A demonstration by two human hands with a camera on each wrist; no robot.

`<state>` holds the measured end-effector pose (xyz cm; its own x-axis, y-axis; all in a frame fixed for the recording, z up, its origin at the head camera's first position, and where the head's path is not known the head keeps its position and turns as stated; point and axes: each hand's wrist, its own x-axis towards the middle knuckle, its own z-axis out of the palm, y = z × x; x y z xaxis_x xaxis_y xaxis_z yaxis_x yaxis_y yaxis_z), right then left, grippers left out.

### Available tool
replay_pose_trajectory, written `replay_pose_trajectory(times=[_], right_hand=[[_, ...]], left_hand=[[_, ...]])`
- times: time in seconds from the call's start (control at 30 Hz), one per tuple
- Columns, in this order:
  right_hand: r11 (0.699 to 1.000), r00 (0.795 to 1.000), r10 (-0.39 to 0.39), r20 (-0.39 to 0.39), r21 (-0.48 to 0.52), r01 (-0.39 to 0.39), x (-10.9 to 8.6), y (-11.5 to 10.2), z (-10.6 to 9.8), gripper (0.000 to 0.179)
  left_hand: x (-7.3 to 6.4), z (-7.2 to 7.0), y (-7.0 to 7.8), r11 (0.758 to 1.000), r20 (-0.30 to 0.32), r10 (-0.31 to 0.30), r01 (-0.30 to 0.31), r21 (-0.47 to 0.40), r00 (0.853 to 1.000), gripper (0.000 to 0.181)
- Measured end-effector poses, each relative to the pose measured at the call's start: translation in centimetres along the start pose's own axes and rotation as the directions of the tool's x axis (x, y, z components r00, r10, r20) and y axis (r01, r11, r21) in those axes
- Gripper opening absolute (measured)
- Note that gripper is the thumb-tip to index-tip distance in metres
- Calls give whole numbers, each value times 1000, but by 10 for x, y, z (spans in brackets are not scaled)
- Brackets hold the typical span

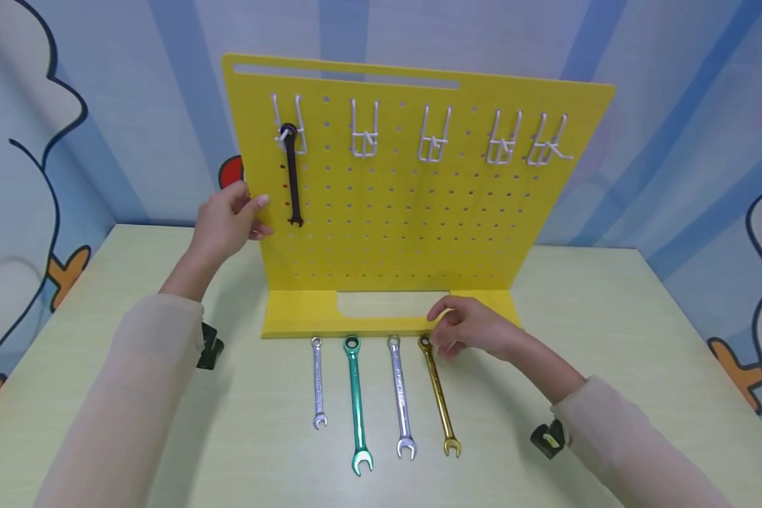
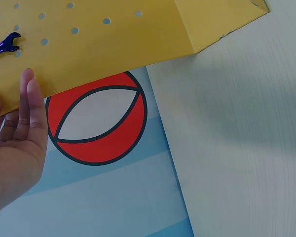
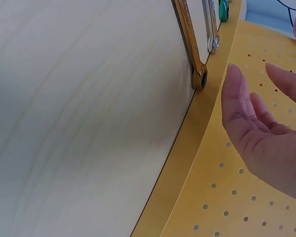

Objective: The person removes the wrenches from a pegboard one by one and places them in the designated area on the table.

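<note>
My left hand (image 1: 225, 219) grips the left edge of a yellow pegboard (image 1: 394, 233), with the thumb on its front side. Near that thumb, a black wrench (image 1: 293, 176) hangs by its ring end from the leftmost hook; its jaw end also shows in the left wrist view. My right hand (image 1: 473, 328) hovers over the board's base with loosely bent fingers and holds nothing. Just beside its fingertips lies the ring end of a gold wrench (image 1: 440, 398). To the left of that lie a larger silver wrench (image 1: 401, 398), a green wrench (image 1: 357, 406) and a small silver wrench (image 1: 318, 381).
Several white hooks, among them a middle hook (image 1: 433, 141), line the upper part of the board and carry nothing. The board stands on a pale wooden table (image 1: 260, 437). Behind it is a blue striped backdrop (image 1: 419, 35) with cartoon figures.
</note>
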<state>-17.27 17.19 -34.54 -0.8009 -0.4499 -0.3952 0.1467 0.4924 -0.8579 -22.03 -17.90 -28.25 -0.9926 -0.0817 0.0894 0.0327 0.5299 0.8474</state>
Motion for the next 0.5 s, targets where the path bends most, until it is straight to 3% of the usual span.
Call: replay_pose_trajectory(times=[0.5], right_hand=[[996, 994, -90, 57, 25, 88, 10, -13, 1, 41]], left_hand=[[1, 0, -1, 1000, -7, 17, -17, 11, 1000, 30]])
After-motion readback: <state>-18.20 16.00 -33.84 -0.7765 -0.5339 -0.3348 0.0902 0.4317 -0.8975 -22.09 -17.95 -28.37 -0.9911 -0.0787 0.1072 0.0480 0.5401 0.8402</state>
